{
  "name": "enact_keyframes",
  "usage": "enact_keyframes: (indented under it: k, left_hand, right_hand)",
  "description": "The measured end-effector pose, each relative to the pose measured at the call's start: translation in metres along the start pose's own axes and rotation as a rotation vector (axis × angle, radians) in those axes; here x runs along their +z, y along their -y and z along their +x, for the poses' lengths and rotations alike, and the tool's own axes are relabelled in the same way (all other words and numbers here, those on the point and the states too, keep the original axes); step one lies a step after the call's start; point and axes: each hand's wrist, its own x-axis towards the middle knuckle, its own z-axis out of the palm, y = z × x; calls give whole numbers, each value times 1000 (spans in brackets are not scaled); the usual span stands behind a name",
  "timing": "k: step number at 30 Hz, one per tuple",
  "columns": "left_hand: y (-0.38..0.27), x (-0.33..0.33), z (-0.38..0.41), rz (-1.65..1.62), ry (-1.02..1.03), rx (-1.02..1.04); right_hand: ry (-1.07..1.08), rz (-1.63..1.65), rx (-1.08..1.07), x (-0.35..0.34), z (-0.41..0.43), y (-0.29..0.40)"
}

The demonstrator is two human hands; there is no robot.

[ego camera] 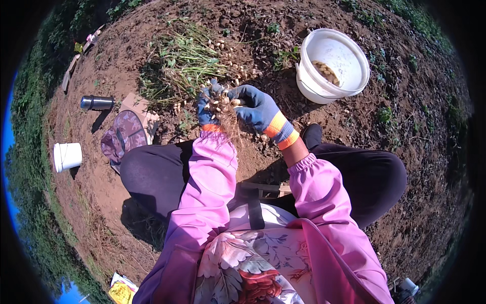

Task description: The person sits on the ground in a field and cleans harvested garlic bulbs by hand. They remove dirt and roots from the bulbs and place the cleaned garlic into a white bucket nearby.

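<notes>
In front of me my gloved left hand grips a bunch of uprooted peanut plants near the roots. Pale peanut pods and thin hairy roots cluster there, the roots trailing over my left wrist. My gloved right hand reaches in from the right, its fingertips closed around a pod at the bunch's edge. A heap of green peanut stems spreads on the soil just beyond my left hand. Loose peanuts lie on the ground beside the heap.
A white plastic bucket with some peanuts inside tilts at the upper right. Leftward are a dark metal flask, a camouflage-patterned cap, a cardboard piece and a smaller white bucket. My bent knees flank the work spot.
</notes>
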Motion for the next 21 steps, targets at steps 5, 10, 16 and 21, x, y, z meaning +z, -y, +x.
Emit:
enact_keyframes:
  k: [5,10,16,21]
  left_hand:
    - [-2,3,12,-47,-187,88]
    - [-5,-10,17,-115,-157,98]
    - [-6,11,3,32,-139,-70]
    - [0,16,3,-52,3,26]
  right_hand:
    - [-108,-221,-83,2,3,-1]
    - [-95,-252,-138,-1,4,-8]
    - [-21,-58,-106,-5,3,-14]
    - [-91,11,-115,1,1,-6]
